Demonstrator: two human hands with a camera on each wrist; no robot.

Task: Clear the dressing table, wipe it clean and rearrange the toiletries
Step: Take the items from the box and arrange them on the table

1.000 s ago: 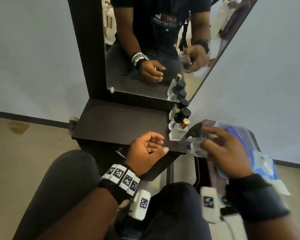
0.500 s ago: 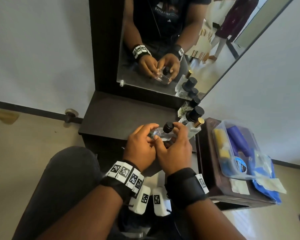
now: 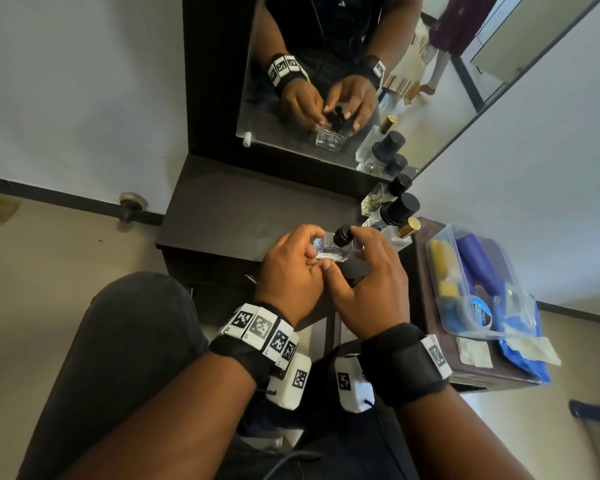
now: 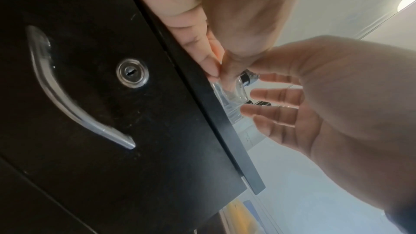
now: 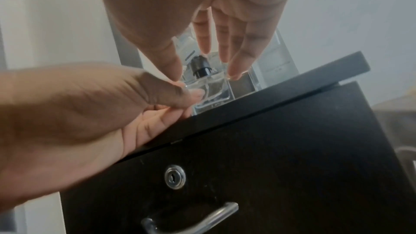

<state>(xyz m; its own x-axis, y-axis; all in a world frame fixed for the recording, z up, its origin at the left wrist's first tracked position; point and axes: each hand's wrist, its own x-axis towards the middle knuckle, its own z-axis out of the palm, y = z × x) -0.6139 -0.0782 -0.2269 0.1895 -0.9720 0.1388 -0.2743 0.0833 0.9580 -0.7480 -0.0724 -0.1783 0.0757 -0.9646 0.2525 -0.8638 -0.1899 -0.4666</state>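
A clear square perfume bottle (image 3: 331, 249) with a black cap stands near the front edge of the dark dressing table (image 3: 243, 209), between both hands. My left hand (image 3: 316, 247) pinches its left side with curled fingers. My right hand (image 3: 343, 252) spans its top, thumb and fingertips on the shoulders either side of the cap. In the right wrist view the bottle (image 5: 209, 92) shows between the right hand (image 5: 204, 74) and the left hand (image 5: 189, 99). The left wrist view shows the bottle (image 4: 231, 92) mostly hidden behind the left hand (image 4: 216, 72).
Three bottles stand in a row at the table's back right: two black-capped (image 3: 397, 207) and one gold-capped (image 3: 404, 233). A clear plastic box (image 3: 471, 282) of toiletries sits on a side stool to the right. Below the tabletop is a drawer with a lock (image 5: 175, 177) and a metal handle (image 4: 67, 95). A mirror (image 3: 343, 81) stands behind.
My right hand carried the perfume bottle from the side stool over to the table front. My left hand closed in and took hold of its left side. The bottle now stands lower, on the tabletop.
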